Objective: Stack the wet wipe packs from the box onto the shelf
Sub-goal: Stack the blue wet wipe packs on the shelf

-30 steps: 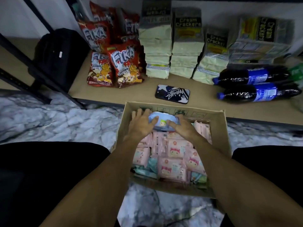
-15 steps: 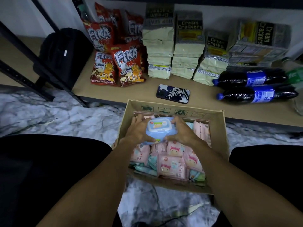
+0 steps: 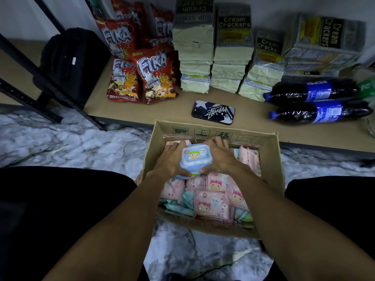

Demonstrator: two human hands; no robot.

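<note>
Marble floor point(image 3: 71, 147), low shelf point(image 3: 142, 110) behind an open cardboard box point(image 3: 272, 179) of pink wipe packs point(image 3: 211, 203). Left hand point(image 3: 172, 161) and right hand point(image 3: 219, 157) clasp one blue wet wipe pack point(image 3: 195, 159) from either side, held just above the packs inside the box.

Single head-worn view, looking forward and steeply down from above the person's lap. Both forearms point(image 3: 113, 220) are running in from the bottom edge toward the cardboard box point(image 3: 263, 138), which is sitting close, mid-frame. The shelf board point(image 3: 172, 106) is lying just beyond it, filling the upper half. Wide lens is taking in the marble floor point(image 3: 71, 142) at left and below the box.
</note>
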